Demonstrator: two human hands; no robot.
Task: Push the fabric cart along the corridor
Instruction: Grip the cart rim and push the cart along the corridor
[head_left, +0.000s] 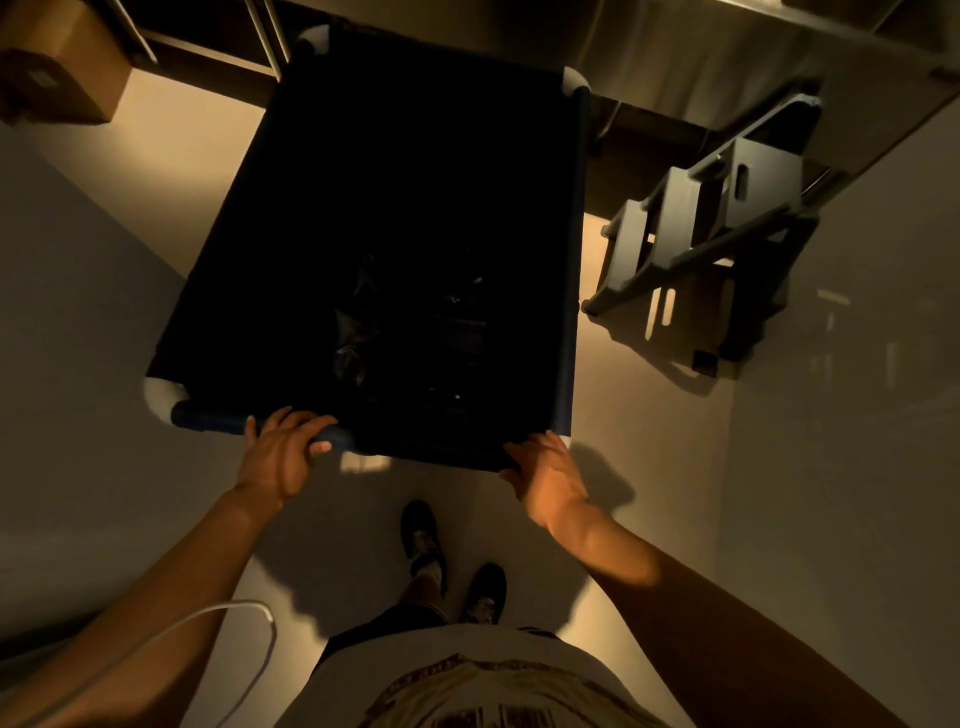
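Both hands curl over the cart (570, 270) rail, left hand (280, 457), right hand (545, 475); push evenly toward twelve o'clock, clearing the stool (727, 228) at two.

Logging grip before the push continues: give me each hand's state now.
Left hand: fingers curled over the near rail of the fabric cart, gripping it.
Right hand: gripping the same rail at its right corner.
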